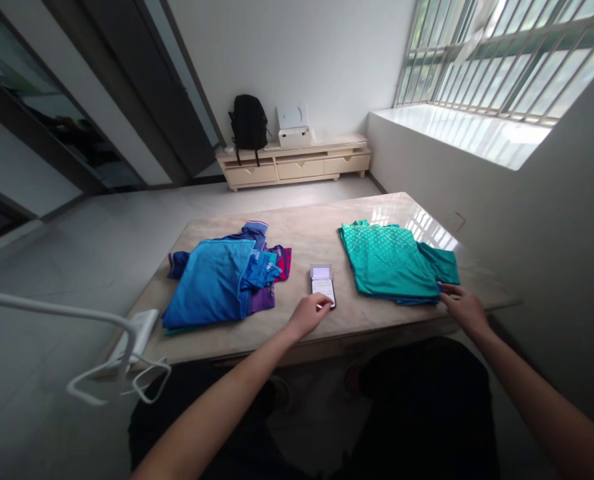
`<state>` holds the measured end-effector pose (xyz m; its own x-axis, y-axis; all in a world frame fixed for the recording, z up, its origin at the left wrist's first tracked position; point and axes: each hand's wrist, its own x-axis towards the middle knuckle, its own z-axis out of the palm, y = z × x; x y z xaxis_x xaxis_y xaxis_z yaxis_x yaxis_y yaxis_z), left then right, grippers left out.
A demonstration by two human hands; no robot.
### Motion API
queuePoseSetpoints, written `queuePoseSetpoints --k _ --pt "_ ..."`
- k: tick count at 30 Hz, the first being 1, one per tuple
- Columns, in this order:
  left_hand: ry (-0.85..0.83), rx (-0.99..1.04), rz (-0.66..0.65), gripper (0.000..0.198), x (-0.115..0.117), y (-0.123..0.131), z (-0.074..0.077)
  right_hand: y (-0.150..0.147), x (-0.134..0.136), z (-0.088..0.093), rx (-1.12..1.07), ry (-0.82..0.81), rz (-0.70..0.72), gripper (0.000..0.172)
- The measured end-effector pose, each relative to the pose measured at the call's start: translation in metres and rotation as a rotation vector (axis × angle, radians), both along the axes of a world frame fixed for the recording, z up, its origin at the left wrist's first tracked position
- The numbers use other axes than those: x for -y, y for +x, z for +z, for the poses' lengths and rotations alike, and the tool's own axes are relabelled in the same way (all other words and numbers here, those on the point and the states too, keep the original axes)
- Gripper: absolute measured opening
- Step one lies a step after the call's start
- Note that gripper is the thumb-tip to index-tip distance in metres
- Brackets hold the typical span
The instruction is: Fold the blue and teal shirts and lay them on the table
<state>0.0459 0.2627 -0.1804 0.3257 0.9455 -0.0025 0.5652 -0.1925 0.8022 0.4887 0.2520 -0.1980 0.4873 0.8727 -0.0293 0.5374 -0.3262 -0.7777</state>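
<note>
A phone (323, 287) with a lit screen lies in the middle of the table (307, 233). My left hand (307, 315) rests at the phone's near end, fingers curled, a fingertip touching the screen. My right hand (464, 308) lies at the near right corner of a folded green shirt stack (394, 260), fingers stretched out against its edge. A heap of blue, purple and red clothes (221, 280) lies on the table's left half.
A white clip-on stand (127, 347) is clamped at the table's left near corner. Behind the table stand a low wooden cabinet (297, 167) with a black backpack (249, 123) and a white box. A barred window (507, 53) is at right.
</note>
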Motion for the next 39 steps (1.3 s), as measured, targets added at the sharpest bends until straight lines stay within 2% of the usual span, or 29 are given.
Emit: queuePoseSetpoints --k 4,7,9,11,15,21,25,29,31,32,34,35,37,38,39 --pt "0.156 -0.245 0.268 0.024 0.005 -0.126 0.026 -0.033 0.028 0.004 0.082 0.018 0.057 0.038" --pt "0.232 -0.415 0.525 0.039 0.004 -0.210 0.035 -0.062 0.042 0.008 0.122 0.041 0.103 0.037" --pt "0.228 -0.496 0.628 0.049 0.007 -0.248 0.031 -0.079 0.043 0.012 0.126 0.070 0.138 0.039" --pt "0.188 -0.548 0.650 0.051 0.010 -0.269 0.022 -0.094 0.040 0.017 0.114 0.083 0.194 0.038" --pt "0.147 -0.603 0.629 0.040 0.009 -0.276 0.007 -0.119 0.032 0.027 0.082 0.095 0.268 0.035" --pt "0.104 -0.593 0.691 0.021 0.001 -0.262 0.013 -0.163 0.023 0.038 -0.010 0.144 0.304 0.038" --pt "0.062 -0.500 0.781 0.023 0.003 -0.252 0.025 -0.194 0.018 0.047 -0.053 0.156 0.354 0.029" --pt "0.042 -0.312 0.833 0.034 0.007 -0.241 0.058 -0.223 0.025 0.053 -0.181 0.138 0.398 0.020" --pt "0.047 -0.186 0.746 0.038 0.017 -0.224 0.077 -0.244 0.038 0.052 -0.322 0.106 0.441 0.025" --pt "0.041 -0.119 0.661 0.040 0.027 -0.211 0.085 -0.257 0.047 0.050 -0.413 0.081 0.472 0.032" --pt "-0.008 0.007 0.416 0.050 0.056 -0.174 0.091 -0.286 0.071 0.044 -0.605 0.009 0.557 0.046" --pt "-0.054 0.061 0.266 0.056 0.075 -0.151 0.089 -0.302 0.085 0.040 -0.694 -0.036 0.609 0.051" --pt "-0.178 0.126 -0.069 0.059 0.116 -0.105 0.078 -0.330 0.115 0.031 -0.836 -0.131 0.718 0.057" --pt "-0.269 0.154 -0.309 0.055 0.136 -0.085 0.070 -0.341 0.128 0.026 -0.892 -0.178 0.769 0.054" --pt "-0.409 0.193 -0.727 0.051 0.153 -0.067 0.062 -0.349 0.141 0.021 -0.943 -0.223 0.814 0.056"
